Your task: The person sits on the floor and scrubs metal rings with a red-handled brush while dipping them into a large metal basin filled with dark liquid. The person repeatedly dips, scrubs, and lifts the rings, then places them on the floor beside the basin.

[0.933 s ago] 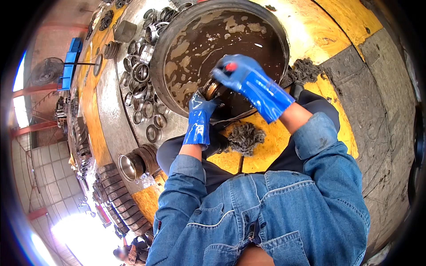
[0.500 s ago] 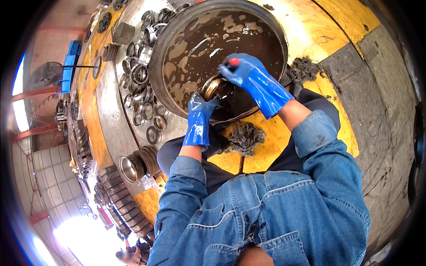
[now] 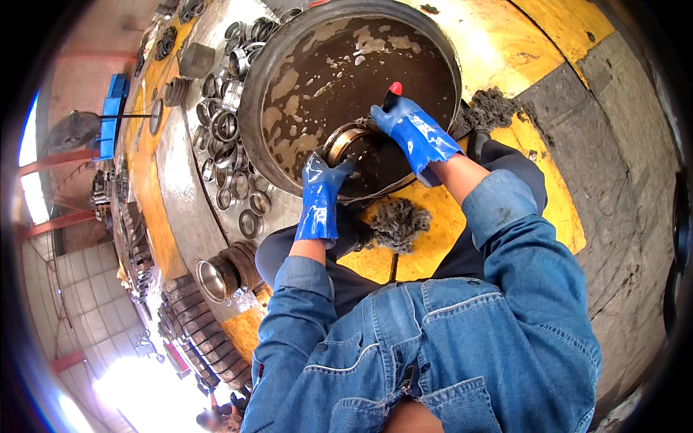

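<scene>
While the left hand point(image 3: 322, 177) is pinching a metal ring point(image 3: 338, 138) between its fingers, presumably steadying it in the basin point(image 3: 253, 119) at the frame's upper centre, the right hand point(image 3: 404, 123) is gripping a red-tipped handle point(image 3: 395, 89) in curled fingers, probably for control.

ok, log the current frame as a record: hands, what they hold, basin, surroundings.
left hand: blue-gloved left hand, gripping metal ring
right hand: blue-gloved right hand, holding red-tipped black handle, beside the ring
basin: round basin with dark liquid, pale foam patches on top
ring vs liquid: over the basin; contact unclear
left of basin: many loose rings
fibrous clumps: one between the legs, another right of the basin
</scene>
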`<state>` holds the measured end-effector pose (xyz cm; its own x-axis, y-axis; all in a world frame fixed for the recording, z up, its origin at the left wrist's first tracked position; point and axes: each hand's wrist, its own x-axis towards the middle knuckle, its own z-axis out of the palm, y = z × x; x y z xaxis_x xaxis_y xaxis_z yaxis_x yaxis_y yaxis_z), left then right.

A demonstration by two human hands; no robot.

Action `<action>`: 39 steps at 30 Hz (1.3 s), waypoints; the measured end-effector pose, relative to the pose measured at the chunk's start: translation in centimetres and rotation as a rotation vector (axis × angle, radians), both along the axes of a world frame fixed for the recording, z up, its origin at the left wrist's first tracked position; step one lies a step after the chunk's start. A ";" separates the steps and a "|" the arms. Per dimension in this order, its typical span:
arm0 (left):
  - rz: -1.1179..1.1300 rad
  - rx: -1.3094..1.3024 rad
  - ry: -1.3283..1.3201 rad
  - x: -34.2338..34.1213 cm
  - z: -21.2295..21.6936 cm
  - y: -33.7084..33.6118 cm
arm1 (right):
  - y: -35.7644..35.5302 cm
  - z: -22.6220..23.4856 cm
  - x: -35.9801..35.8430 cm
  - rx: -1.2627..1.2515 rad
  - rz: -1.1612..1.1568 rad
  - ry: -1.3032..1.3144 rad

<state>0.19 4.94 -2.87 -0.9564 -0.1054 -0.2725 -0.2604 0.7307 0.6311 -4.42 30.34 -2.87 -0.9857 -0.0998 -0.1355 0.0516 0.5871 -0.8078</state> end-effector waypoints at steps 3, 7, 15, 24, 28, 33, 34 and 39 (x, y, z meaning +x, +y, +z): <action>-0.003 -0.016 0.038 -0.4 -1.0 -0.3 | -1.1 -0.5 -1.4 0.106 -0.080 -0.203; 0.000 -0.225 0.075 -0.5 -0.7 0.1 | -0.8 1.3 -1.1 0.233 -0.047 -0.186; -0.024 -0.045 0.085 -0.2 -1.2 -0.2 | -0.7 6.4 -0.5 -0.008 0.035 0.007; 0.049 0.419 0.042 -1.1 -5.4 -1.0 | -2.6 5.2 0.0 0.001 0.201 0.032; 0.046 0.102 0.036 0.0 -0.2 1.1 | -0.2 4.5 -1.7 0.267 0.111 0.188; -0.097 0.087 0.180 -0.7 -4.6 -2.0 | -4.9 7.3 0.8 -0.064 0.415 0.520; -0.094 0.195 0.215 -0.7 -4.6 -1.8 | -5.3 7.6 1.4 -0.028 0.473 0.562; -0.037 0.013 0.124 0.4 -0.8 0.0 | -3.2 4.6 0.0 -0.097 0.175 0.292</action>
